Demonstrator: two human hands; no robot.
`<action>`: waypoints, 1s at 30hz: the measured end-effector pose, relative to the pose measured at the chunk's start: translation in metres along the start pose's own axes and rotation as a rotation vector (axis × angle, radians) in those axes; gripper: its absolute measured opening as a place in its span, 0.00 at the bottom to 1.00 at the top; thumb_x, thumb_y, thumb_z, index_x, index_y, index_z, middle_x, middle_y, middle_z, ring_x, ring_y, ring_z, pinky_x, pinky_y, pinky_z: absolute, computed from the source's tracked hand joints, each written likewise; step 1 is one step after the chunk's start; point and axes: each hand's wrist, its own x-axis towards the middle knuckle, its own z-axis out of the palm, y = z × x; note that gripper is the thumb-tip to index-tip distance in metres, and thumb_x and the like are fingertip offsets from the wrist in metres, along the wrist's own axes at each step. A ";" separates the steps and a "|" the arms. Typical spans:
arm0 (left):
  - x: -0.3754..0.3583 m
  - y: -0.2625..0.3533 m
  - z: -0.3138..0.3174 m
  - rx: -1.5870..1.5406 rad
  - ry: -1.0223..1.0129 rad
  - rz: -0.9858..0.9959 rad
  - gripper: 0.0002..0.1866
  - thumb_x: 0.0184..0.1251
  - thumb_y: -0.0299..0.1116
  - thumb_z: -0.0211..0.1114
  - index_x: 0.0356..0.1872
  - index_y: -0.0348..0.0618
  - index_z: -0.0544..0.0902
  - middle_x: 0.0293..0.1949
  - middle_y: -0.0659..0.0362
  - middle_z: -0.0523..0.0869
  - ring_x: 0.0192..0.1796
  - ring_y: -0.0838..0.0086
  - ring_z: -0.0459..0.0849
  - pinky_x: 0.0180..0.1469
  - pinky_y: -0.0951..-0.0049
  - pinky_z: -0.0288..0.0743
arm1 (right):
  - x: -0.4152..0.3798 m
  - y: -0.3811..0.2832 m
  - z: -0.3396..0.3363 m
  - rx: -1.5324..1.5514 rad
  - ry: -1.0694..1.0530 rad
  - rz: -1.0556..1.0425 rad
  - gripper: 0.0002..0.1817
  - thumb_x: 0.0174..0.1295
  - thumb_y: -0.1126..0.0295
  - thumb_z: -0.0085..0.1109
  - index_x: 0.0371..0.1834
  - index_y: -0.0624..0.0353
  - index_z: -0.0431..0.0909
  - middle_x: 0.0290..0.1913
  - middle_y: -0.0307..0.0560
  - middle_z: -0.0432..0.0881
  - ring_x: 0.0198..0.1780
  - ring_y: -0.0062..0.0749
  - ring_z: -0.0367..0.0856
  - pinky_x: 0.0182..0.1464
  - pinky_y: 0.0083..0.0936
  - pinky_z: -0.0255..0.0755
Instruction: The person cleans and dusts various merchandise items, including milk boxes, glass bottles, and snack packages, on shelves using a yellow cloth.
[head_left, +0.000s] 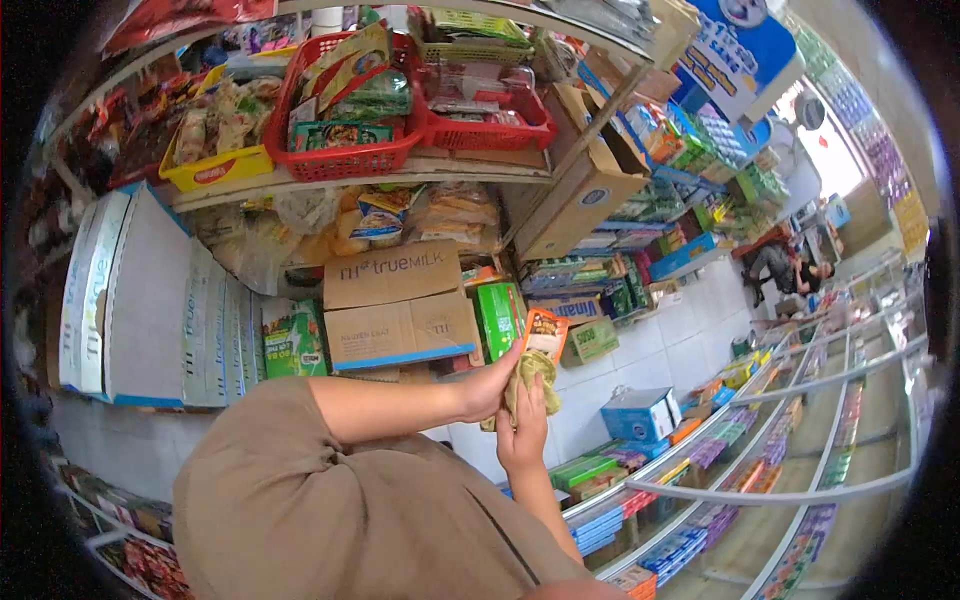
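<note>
My left hand (490, 388) grips a small orange and white packet (545, 332), its fingers partly hidden behind the packet and the cloth. A yellow-green cloth (535, 372) is bunched over the lower part of the packet. My right hand (525, 432) presses this cloth against the packet, its fingers held together. Both hands are close together in front of my body, just right of a brown carton (400, 330) and a green pack (497, 318).
Red baskets (345, 158) and a yellow basket (215, 172) of packaged goods stand on a shelf above. A large open carton (150, 300) is at left. Glass-and-metal shelving (780, 495) runs along the right. A blue box (640, 415) stands near it. Another person (785, 270) is far back.
</note>
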 end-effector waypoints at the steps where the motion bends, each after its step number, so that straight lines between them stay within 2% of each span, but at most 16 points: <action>1: -0.003 -0.001 -0.006 0.049 -0.047 0.000 0.34 0.71 0.61 0.37 0.67 0.48 0.59 0.58 0.59 0.72 0.60 0.73 0.71 0.60 0.70 0.67 | 0.008 -0.004 -0.001 0.001 0.051 0.001 0.28 0.60 0.67 0.55 0.63 0.66 0.64 0.66 0.66 0.62 0.70 0.61 0.54 0.68 0.46 0.49; 4: -0.024 0.003 -0.009 0.244 -0.160 -0.222 0.31 0.73 0.57 0.36 0.66 0.46 0.61 0.63 0.55 0.68 0.63 0.72 0.69 0.62 0.64 0.67 | 0.031 0.004 0.002 0.002 0.188 0.058 0.27 0.61 0.67 0.52 0.63 0.68 0.64 0.66 0.67 0.61 0.70 0.61 0.53 0.69 0.45 0.48; 7: -0.037 -0.007 -0.020 0.214 -0.092 -0.289 0.31 0.72 0.58 0.40 0.66 0.48 0.60 0.66 0.58 0.64 0.63 0.72 0.69 0.61 0.62 0.67 | 0.051 0.008 0.010 0.119 0.079 0.101 0.25 0.61 0.71 0.47 0.63 0.69 0.64 0.66 0.66 0.62 0.71 0.56 0.53 0.70 0.41 0.46; 10: -0.040 0.006 -0.019 0.276 0.222 0.030 0.31 0.70 0.60 0.42 0.66 0.51 0.61 0.68 0.61 0.61 0.62 0.72 0.69 0.59 0.59 0.69 | 0.065 -0.005 0.020 0.119 -0.046 -0.096 0.23 0.60 0.74 0.47 0.60 0.67 0.67 0.63 0.62 0.67 0.68 0.51 0.60 0.68 0.39 0.51; 11: -0.045 0.027 -0.019 0.059 0.323 -0.168 0.31 0.70 0.60 0.42 0.65 0.53 0.63 0.66 0.61 0.65 0.62 0.70 0.70 0.60 0.58 0.67 | 0.067 -0.010 0.025 0.129 -0.130 -0.145 0.22 0.60 0.73 0.48 0.59 0.67 0.69 0.62 0.61 0.69 0.66 0.51 0.63 0.67 0.39 0.53; 12: -0.039 0.031 -0.038 -0.090 0.333 0.016 0.30 0.69 0.60 0.42 0.63 0.50 0.67 0.59 0.59 0.73 0.59 0.66 0.73 0.60 0.56 0.67 | 0.068 -0.013 0.026 0.132 -0.225 -0.188 0.22 0.60 0.73 0.50 0.58 0.67 0.70 0.61 0.60 0.71 0.65 0.50 0.66 0.67 0.38 0.55; 14: -0.044 0.071 -0.052 -0.214 0.623 -0.036 0.26 0.70 0.57 0.45 0.57 0.48 0.71 0.47 0.54 0.79 0.52 0.60 0.78 0.57 0.54 0.70 | 0.068 -0.014 0.030 0.277 -0.418 -0.022 0.20 0.61 0.72 0.51 0.56 0.66 0.72 0.57 0.58 0.74 0.60 0.49 0.70 0.63 0.36 0.60; 18: -0.065 0.145 -0.111 -0.001 0.685 0.635 0.21 0.72 0.50 0.48 0.58 0.49 0.68 0.48 0.54 0.79 0.48 0.62 0.81 0.45 0.51 0.80 | 0.048 0.015 0.056 0.628 -0.477 0.258 0.18 0.62 0.71 0.52 0.53 0.67 0.74 0.52 0.55 0.77 0.55 0.40 0.75 0.58 0.29 0.65; 19: -0.074 0.174 -0.100 0.030 0.764 0.768 0.20 0.72 0.47 0.49 0.57 0.48 0.68 0.49 0.56 0.77 0.49 0.65 0.79 0.44 0.59 0.80 | 0.044 0.017 0.058 0.658 -0.464 0.331 0.17 0.63 0.71 0.51 0.53 0.67 0.73 0.50 0.51 0.78 0.53 0.34 0.75 0.56 0.27 0.66; 21: -0.080 0.226 -0.090 0.299 0.782 1.190 0.19 0.72 0.44 0.50 0.56 0.45 0.65 0.37 0.63 0.72 0.30 0.80 0.69 0.33 0.77 0.68 | 0.035 0.025 0.059 0.680 -0.411 0.413 0.17 0.63 0.71 0.51 0.54 0.68 0.73 0.49 0.51 0.78 0.53 0.32 0.75 0.56 0.27 0.66; 22: -0.084 0.252 -0.100 0.540 0.749 1.299 0.26 0.72 0.43 0.51 0.63 0.39 0.59 0.48 0.57 0.71 0.45 0.74 0.72 0.50 0.72 0.68 | 0.031 0.030 0.058 0.682 -0.369 0.459 0.18 0.63 0.71 0.51 0.54 0.68 0.73 0.49 0.51 0.78 0.52 0.32 0.75 0.55 0.26 0.67; 24: -0.086 0.301 -0.114 1.460 1.200 1.511 0.37 0.69 0.43 0.54 0.71 0.39 0.46 0.73 0.46 0.42 0.74 0.55 0.40 0.71 0.60 0.40 | 0.027 0.033 0.053 0.695 -0.323 0.641 0.17 0.64 0.71 0.50 0.53 0.68 0.73 0.47 0.49 0.79 0.49 0.29 0.76 0.53 0.24 0.68; 25: -0.085 0.316 -0.109 1.582 1.151 1.597 0.38 0.67 0.46 0.56 0.71 0.44 0.50 0.73 0.44 0.42 0.74 0.49 0.41 0.71 0.56 0.41 | 0.030 0.028 0.048 0.696 -0.305 0.746 0.17 0.64 0.71 0.50 0.53 0.68 0.74 0.47 0.49 0.79 0.48 0.29 0.76 0.52 0.24 0.69; 26: -0.085 0.328 -0.119 1.759 1.172 1.472 0.37 0.67 0.47 0.55 0.71 0.46 0.51 0.73 0.45 0.43 0.74 0.49 0.41 0.71 0.55 0.41 | 0.032 0.026 0.046 0.701 -0.289 0.847 0.17 0.64 0.70 0.50 0.53 0.67 0.74 0.46 0.48 0.79 0.48 0.28 0.76 0.51 0.23 0.69; 28: -0.081 0.351 -0.142 2.106 1.193 1.205 0.36 0.68 0.51 0.53 0.72 0.49 0.52 0.73 0.46 0.44 0.74 0.50 0.41 0.72 0.54 0.41 | 0.021 0.039 0.057 0.731 -0.144 0.692 0.17 0.65 0.70 0.51 0.54 0.67 0.74 0.45 0.47 0.80 0.47 0.27 0.76 0.51 0.23 0.69; 30: -0.071 0.343 -0.147 2.154 1.326 0.811 0.31 0.63 0.52 0.57 0.64 0.49 0.68 0.71 0.47 0.51 0.72 0.43 0.44 0.70 0.47 0.43 | 0.016 0.038 0.060 0.779 -0.058 0.673 0.17 0.65 0.69 0.51 0.54 0.66 0.74 0.45 0.47 0.80 0.48 0.27 0.76 0.51 0.23 0.69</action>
